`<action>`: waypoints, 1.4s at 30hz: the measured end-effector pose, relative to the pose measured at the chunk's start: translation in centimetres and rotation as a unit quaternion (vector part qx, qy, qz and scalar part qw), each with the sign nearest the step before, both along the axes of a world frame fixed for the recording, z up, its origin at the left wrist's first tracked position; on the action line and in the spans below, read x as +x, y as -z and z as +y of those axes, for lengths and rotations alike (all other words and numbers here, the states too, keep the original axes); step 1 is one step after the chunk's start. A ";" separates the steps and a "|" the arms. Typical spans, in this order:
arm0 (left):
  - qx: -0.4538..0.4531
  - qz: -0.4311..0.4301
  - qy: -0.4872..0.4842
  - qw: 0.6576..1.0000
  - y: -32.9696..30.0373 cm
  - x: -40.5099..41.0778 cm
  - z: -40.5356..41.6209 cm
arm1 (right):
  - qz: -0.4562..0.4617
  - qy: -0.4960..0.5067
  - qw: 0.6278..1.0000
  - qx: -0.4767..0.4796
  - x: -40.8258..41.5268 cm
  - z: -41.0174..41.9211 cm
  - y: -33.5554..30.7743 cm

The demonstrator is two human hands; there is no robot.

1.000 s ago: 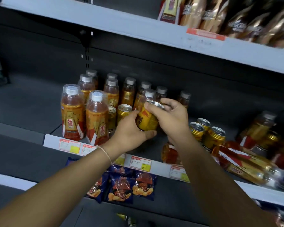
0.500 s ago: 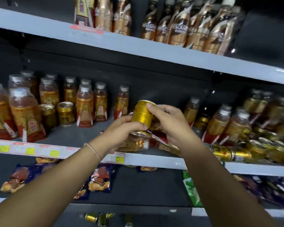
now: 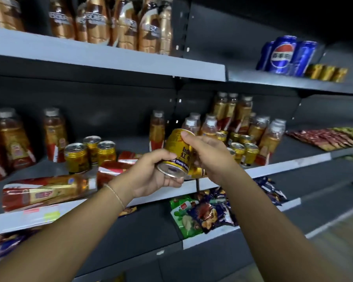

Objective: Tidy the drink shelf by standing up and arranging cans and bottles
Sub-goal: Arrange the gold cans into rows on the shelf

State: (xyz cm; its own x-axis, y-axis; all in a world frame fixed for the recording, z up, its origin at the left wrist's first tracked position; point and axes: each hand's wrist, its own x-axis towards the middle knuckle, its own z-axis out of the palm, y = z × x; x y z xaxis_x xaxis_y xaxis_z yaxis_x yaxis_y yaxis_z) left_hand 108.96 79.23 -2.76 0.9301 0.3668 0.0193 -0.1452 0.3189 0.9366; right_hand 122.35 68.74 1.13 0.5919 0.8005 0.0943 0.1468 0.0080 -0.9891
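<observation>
Both hands hold one gold can (image 3: 177, 151) in front of the middle shelf (image 3: 283, 168), tilted with its silver end facing me. My left hand (image 3: 151, 174) grips its lower end; my right hand (image 3: 208, 153) grips its upper side, thumb on the rim. Three gold cans (image 3: 91, 153) stand upright left of it. A bottle (image 3: 47, 190) with amber drink and a red label lies on its side at the shelf front left, more red-labelled bottles (image 3: 114, 169) lie behind my left hand. Upright bottles and cans (image 3: 245, 147) crowd the right.
The top shelf (image 3: 110, 58) carries brown bottles. Blue Pepsi cans (image 3: 283, 55) and small gold cans stand upper right. Snack bags (image 3: 202, 214) lie on the lower shelf, flat packets (image 3: 324, 139) at far right. Upright amber bottles (image 3: 8, 139) stand far left.
The view has swung right along the shelf. The can has tipped over in my hands, its silver end now facing me; both hands keep hold of it.
</observation>
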 end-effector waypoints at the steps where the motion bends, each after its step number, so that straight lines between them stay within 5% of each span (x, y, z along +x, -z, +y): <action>1: 0.005 0.005 0.017 1.000 0.1 1.1 -0.3 | 0.005 0.014 1.000 0.004 0.9 -0.6 0.1; 13: 0.090 0.072 0.126 0.985 -0.1 14.1 -0.3 | 0.028 0.112 0.993 0.013 11.2 -3.4 0.8; 27: 0.258 0.064 0.031 0.963 -0.2 24.8 1.1 | 0.011 0.142 0.989 0.044 22.3 -2.1 0.7; 32: 0.370 0.076 -0.024 0.925 0.4 28.9 0.5 | -0.020 0.126 0.991 0.036 27.5 -2.0 1.4; 37: 0.529 0.149 -0.069 0.832 1.0 32.3 0.2 | -0.097 0.070 0.993 0.025 31.5 -2.3 3.7; 42: 0.543 0.169 -0.034 0.822 1.3 34.1 0.1 | -0.098 0.026 0.994 0.052 33.6 -2.9 4.9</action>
